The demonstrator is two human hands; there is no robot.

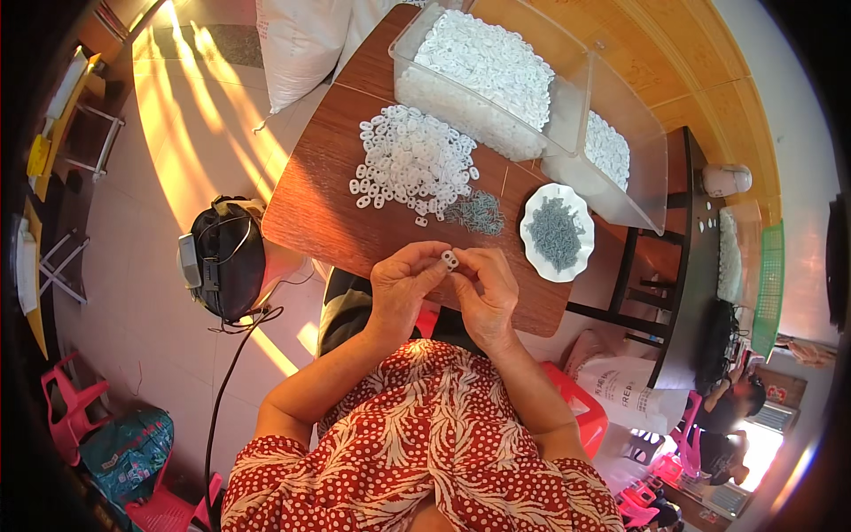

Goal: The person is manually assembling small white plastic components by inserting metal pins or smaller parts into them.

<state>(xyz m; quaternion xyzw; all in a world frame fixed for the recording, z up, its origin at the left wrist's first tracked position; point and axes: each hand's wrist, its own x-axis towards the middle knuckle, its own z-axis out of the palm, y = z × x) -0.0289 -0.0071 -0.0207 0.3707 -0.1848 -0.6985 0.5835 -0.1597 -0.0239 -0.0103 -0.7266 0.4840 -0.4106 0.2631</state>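
Note:
Over the near edge of the table, my left hand (406,282) and my right hand (487,285) meet fingertip to fingertip. Between them is a small white oval plastic piece with two holes (450,259), pinched from both sides. Whether a smaller part is in the fingers too, I cannot make out. Just beyond my hands lies a loose heap of similar white two-holed pieces (415,160). A small pile of grey-green metal bits (479,213) sits beside that heap. More such bits (557,235) fill a white scalloped dish (537,257) to the right.
Clear plastic bins (470,108) full of white pieces stand at the table's (310,199) far side. Left of the table is a black bag (232,257) with a cable. White sacks (303,44) stand behind; a dark shelf (678,293) is at right, with people farther off.

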